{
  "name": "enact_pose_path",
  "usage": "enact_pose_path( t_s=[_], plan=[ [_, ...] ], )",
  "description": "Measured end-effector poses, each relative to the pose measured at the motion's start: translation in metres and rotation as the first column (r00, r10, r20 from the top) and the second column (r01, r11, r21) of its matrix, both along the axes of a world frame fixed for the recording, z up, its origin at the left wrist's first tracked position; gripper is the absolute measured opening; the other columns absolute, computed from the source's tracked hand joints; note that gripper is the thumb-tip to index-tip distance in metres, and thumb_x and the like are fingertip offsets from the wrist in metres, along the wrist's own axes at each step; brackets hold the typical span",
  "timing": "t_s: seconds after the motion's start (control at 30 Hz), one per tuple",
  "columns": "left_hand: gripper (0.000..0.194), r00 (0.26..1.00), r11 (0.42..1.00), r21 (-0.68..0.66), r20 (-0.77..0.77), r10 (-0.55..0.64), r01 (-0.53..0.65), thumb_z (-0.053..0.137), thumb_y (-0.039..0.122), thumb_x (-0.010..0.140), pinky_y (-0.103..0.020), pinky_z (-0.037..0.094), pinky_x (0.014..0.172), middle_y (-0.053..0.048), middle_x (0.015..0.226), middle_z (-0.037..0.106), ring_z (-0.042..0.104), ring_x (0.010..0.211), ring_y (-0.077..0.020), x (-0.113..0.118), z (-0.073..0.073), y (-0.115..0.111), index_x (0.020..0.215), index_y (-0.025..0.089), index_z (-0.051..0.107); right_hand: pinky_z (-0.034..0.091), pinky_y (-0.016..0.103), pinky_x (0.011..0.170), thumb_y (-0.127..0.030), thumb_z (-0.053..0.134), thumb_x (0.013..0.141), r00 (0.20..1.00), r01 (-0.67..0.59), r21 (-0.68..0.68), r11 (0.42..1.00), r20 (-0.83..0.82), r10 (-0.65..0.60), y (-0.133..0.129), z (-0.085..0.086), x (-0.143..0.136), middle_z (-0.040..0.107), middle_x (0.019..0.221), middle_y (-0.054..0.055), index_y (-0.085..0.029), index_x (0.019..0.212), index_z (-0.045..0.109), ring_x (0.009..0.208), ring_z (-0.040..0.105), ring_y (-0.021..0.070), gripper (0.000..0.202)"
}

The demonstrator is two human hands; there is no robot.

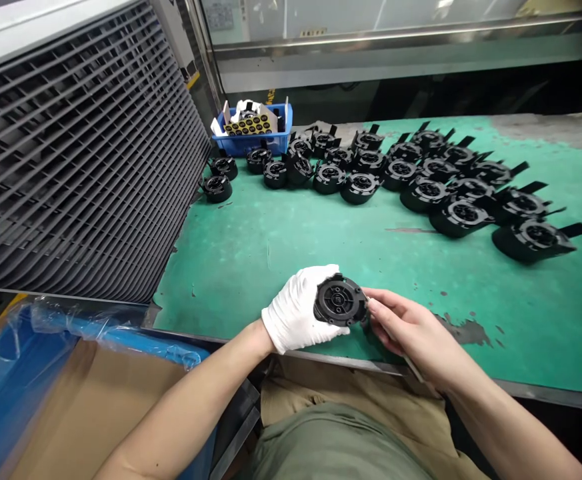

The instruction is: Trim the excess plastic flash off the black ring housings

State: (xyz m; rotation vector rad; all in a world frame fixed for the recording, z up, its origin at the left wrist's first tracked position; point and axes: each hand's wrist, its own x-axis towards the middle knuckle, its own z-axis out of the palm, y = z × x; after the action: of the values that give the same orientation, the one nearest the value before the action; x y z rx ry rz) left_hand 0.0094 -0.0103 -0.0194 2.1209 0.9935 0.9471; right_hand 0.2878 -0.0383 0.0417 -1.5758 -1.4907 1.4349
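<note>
My left hand (pixel 305 310), in a white glove, is wrapped round a round black plastic part (pixel 338 301). The part's ribbed circular face is tilted up towards me, just above the front edge of the green bench top. My bare right hand (pixel 411 327) is closed in a pinch on a slim, light-coloured tool (pixel 413 369). Its tip meets the right rim of the part, while its rear end shows below my palm. The fingers cover most of it, so its exact kind cannot be made out.
Several similar black parts (pixel 361 188) with upright tabs stand in rows across the back and right of the green bench (pixel 291 240). A blue basket (pixel 253 143) holds packaging behind them. At left are a slatted grey grille (pixel 85 167) and a plastic-lined blue bin (pixel 121 327) with cardboard.
</note>
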Motion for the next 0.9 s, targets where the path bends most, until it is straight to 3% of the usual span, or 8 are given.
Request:
enact_pose_path(
  t_s=[0.17, 0.3, 0.33, 0.4, 0.5, 0.6, 0.7, 0.9],
  plan=[
    [0.122, 0.995, 0.997, -0.008, 0.067, 0.073, -0.072, 0.116, 0.055, 0.092, -0.073, 0.068, 0.144, -0.026, 0.180, 0.073, 0.078, 0.169, -0.0490, 0.001, 0.000, -0.004, 0.187, 0.024, 0.046, 0.031, 0.031, 0.047, -0.116, 0.076, 0.094, 0.990, 0.090, 0.059, 0.994, -0.111, -0.083, 0.002, 0.009, -0.022, 0.040, 0.068, -0.007, -0.029, 0.089, 0.064, 0.055, 0.031, 0.0131, 0.087],
    [0.084, 0.949, 0.963, 0.013, 0.175, 0.261, -0.268, 0.080, 0.027, 0.114, -0.066, 0.074, 0.132, -0.028, 0.190, 0.063, 0.073, 0.175, -0.0426, -0.006, 0.003, -0.004, 0.187, 0.027, 0.039, 0.038, 0.033, 0.058, -0.083, 0.092, 0.107, 0.971, 0.227, 0.339, 0.913, -0.006, -0.239, 0.028, 0.039, 0.009, 0.056, 0.078, -0.002, -0.029, 0.095, 0.067, 0.067, 0.044, 0.0177, 0.061],
    [0.076, 0.916, 0.937, 0.009, 0.212, 0.339, -0.349, 0.073, 0.022, 0.116, -0.063, 0.075, 0.129, -0.027, 0.188, 0.064, 0.076, 0.172, -0.0402, -0.008, 0.004, -0.002, 0.185, 0.028, 0.041, 0.041, 0.034, 0.064, -0.068, 0.098, 0.108, 0.943, 0.270, 0.510, 0.817, 0.030, -0.330, 0.037, 0.046, 0.019, 0.063, 0.085, 0.000, -0.029, 0.099, 0.070, 0.074, 0.050, 0.0195, 0.049],
    [0.063, 0.841, 0.871, 0.000, 0.258, 0.475, -0.492, 0.066, 0.020, 0.119, -0.060, 0.075, 0.125, -0.025, 0.181, 0.070, 0.082, 0.162, -0.0363, -0.012, 0.005, 0.002, 0.177, 0.028, 0.045, 0.052, 0.037, 0.076, -0.044, 0.094, 0.113, 0.865, -0.090, 0.910, 0.405, 0.273, -0.421, 0.057, 0.052, 0.035, 0.078, 0.101, 0.008, -0.028, 0.106, 0.075, 0.090, 0.069, 0.0252, 0.026],
    [0.055, 0.800, 0.828, 0.002, 0.260, 0.541, -0.560, 0.068, 0.024, 0.120, -0.058, 0.075, 0.122, -0.022, 0.170, 0.077, 0.087, 0.150, -0.0342, -0.011, 0.005, 0.006, 0.171, 0.028, 0.050, 0.049, 0.031, 0.066, -0.023, 0.075, 0.121, 0.740, -0.586, 0.772, 0.246, 0.633, -0.228, 0.076, 0.052, 0.046, 0.087, 0.112, 0.005, -0.029, 0.118, 0.083, 0.086, 0.075, 0.0183, 0.011],
    [0.054, 0.809, 0.836, 0.015, 0.261, 0.526, -0.548, 0.071, 0.028, 0.120, -0.056, 0.075, 0.120, -0.020, 0.165, 0.080, 0.088, 0.145, -0.0334, -0.007, 0.005, 0.005, 0.170, 0.028, 0.053, 0.048, 0.029, 0.060, -0.023, 0.074, 0.122, 0.696, -0.641, 0.726, 0.250, 0.687, -0.211, 0.076, 0.051, 0.051, 0.090, 0.116, 0.004, -0.030, 0.129, 0.086, 0.080, 0.075, 0.0155, 0.015],
    [0.053, 0.800, 0.827, 0.041, 0.284, 0.529, -0.561, 0.069, 0.028, 0.122, -0.055, 0.076, 0.119, -0.020, 0.163, 0.080, 0.088, 0.143, -0.0320, -0.006, 0.006, 0.003, 0.172, 0.028, 0.052, 0.062, 0.034, 0.081, -0.031, 0.092, 0.115, 0.755, -0.430, 0.865, 0.260, 0.502, -0.422, 0.068, 0.051, 0.056, 0.092, 0.129, 0.010, -0.031, 0.135, 0.089, 0.100, 0.084, 0.0239, 0.020],
    [0.051, 0.828, 0.850, 0.023, 0.244, 0.505, -0.526, 0.072, 0.029, 0.123, -0.056, 0.077, 0.119, -0.020, 0.164, 0.080, 0.089, 0.145, -0.0330, -0.010, 0.005, 0.001, 0.171, 0.028, 0.055, 0.046, 0.033, 0.058, -0.050, 0.080, 0.119, 0.873, -0.265, 0.695, 0.669, 0.467, -0.139, 0.057, 0.044, 0.048, 0.088, 0.111, 0.007, -0.031, 0.114, 0.088, 0.079, 0.073, 0.0196, 0.021]
  ],
)
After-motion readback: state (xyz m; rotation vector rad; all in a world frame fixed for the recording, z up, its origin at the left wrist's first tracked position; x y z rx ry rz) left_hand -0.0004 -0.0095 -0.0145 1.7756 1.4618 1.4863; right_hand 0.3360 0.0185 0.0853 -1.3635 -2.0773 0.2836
